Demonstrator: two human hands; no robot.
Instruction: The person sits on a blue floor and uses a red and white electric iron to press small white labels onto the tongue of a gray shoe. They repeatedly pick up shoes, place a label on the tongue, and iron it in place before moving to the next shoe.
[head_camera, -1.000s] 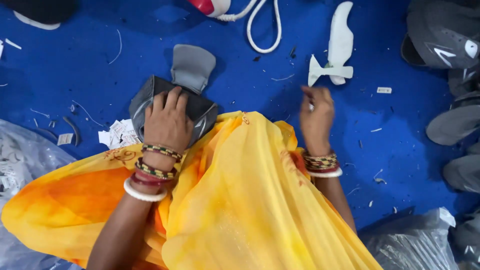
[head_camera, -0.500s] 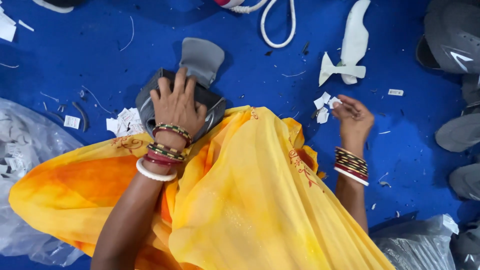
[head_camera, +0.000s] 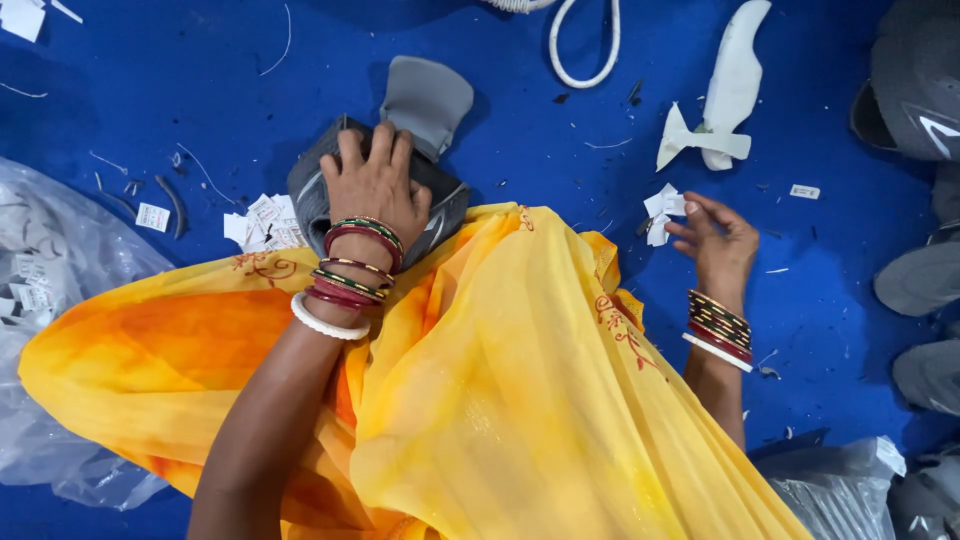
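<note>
My left hand (head_camera: 375, 185) lies flat with fingers spread on a grey shoe upper (head_camera: 320, 180) that rests on the blue floor; its grey tongue (head_camera: 428, 100) sticks out beyond my fingers. My right hand (head_camera: 715, 240) pinches several small white paper tags (head_camera: 662, 212) just above the floor, right of my lap. Both wrists carry red, green and white bangles. Yellow-orange cloth (head_camera: 480, 390) covers my lap and hides the near edge of the upper.
A pile of small white tags (head_camera: 262, 222) lies left of the upper. White sole-shaped cut pieces (head_camera: 730, 90) and a white cord loop (head_camera: 585, 55) lie farther out. Grey shoe uppers (head_camera: 915, 90) stack at the right edge. Clear plastic bags (head_camera: 40, 300) lie at left and bottom right.
My right hand has picked up white tags from the floor and drawn them toward me. My left hand stays pressed on the grey upper.
</note>
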